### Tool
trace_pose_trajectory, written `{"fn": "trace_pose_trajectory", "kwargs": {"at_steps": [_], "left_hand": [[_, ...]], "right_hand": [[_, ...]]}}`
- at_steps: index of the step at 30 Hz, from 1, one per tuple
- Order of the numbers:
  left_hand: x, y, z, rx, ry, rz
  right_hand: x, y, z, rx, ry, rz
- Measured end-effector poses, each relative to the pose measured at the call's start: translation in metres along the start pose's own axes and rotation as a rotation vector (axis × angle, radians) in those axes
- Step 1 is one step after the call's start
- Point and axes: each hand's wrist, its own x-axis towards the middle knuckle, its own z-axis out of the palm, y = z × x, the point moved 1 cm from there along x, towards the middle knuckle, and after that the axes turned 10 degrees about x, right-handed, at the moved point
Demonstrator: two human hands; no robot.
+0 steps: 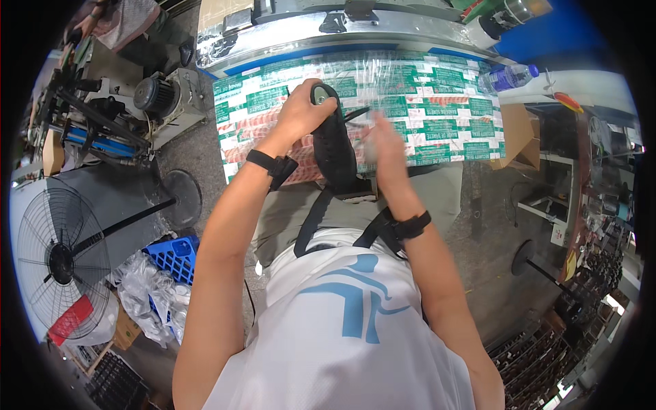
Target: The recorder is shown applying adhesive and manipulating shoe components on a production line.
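A black shoe (333,150) is held over the near side of a work surface, its heel end away from me and its toe toward my lap. My left hand (306,109) grips the heel end, thumb over the opening, where a pale insole with a round mark shows. Just right of the shoe is my right hand (388,147), smeared by motion, so its fingers cannot be made out. A thin dark strip (357,114) spans the gap between the shoe and that hand; whether it is a lace or a tool is unclear.
Green-and-white printed tape under clear film covers the work surface (437,123). At its right end lies a purple-capped bottle (507,78), near a cardboard box (523,140). A motor machine (164,99), standing fan (61,263) and blue crate (174,260) are at left.
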Motion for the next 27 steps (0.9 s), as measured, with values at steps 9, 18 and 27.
{"fn": "trace_pose_trajectory", "kwargs": {"at_steps": [9, 18, 27], "left_hand": [[0.015, -0.007, -0.002, 0.119, 0.028, 0.090], [0.036, 0.006, 0.005, 0.113, -0.074, 0.111], [0.035, 0.004, 0.016, 0.137, 0.066, 0.126]], "right_hand": [[0.028, -0.091, -0.080, 0.112, 0.511, -0.145], [-0.036, -0.048, 0.050, -0.943, -0.477, -0.592], [-0.030, -0.065, 0.036, -0.816, -0.585, -0.272]]}}
